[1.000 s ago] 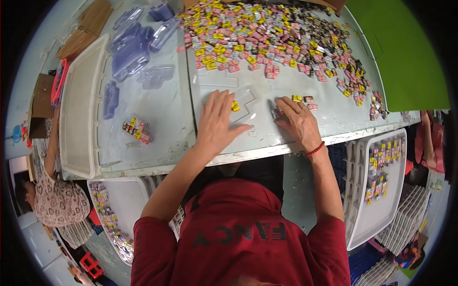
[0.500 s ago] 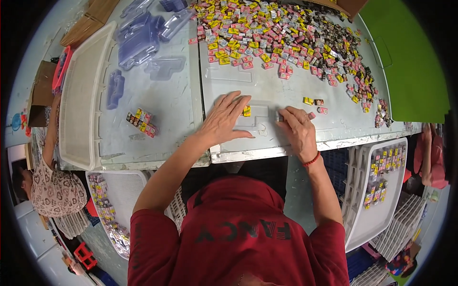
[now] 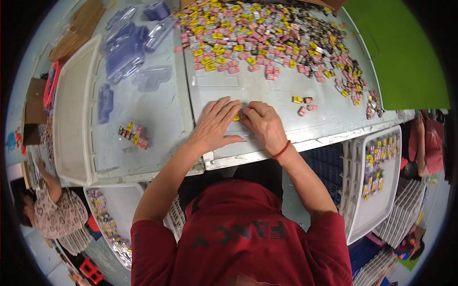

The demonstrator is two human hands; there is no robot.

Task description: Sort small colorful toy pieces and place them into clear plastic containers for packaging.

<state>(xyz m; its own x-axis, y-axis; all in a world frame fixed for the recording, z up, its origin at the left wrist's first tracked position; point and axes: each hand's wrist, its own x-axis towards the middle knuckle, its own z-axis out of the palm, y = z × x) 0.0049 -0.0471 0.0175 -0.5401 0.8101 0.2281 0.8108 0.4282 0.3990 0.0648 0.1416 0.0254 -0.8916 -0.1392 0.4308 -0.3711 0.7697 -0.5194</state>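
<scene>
My left hand (image 3: 218, 125) lies flat with its fingers spread, palm down over a clear plastic tray that the hands mostly hide. At its fingertips a small yellow box (image 3: 236, 117) shows. My right hand (image 3: 267, 126), wearing a red cord bracelet, is closed in a pinch beside it. Between its fingertips is a small dark box (image 3: 244, 113), partly covered, held against the yellow one. To the right of this hand lie several loose little boxes, among them a yellow box (image 3: 297, 99) and a pink box (image 3: 312, 108).
A wide heap of small boxes (image 3: 257, 43) covers the far table. Empty plastic shells (image 3: 125, 50) and a joined cluster of boxes (image 3: 134, 135) lie left, by a white crate (image 3: 71, 114). Filled trays stand below the edge, including a white tray (image 3: 355, 224). People work at both sides.
My right hand has moved left with the small dark box, up to the fingertips of my left hand. My left hand stays flat. The whole view has shifted slightly.
</scene>
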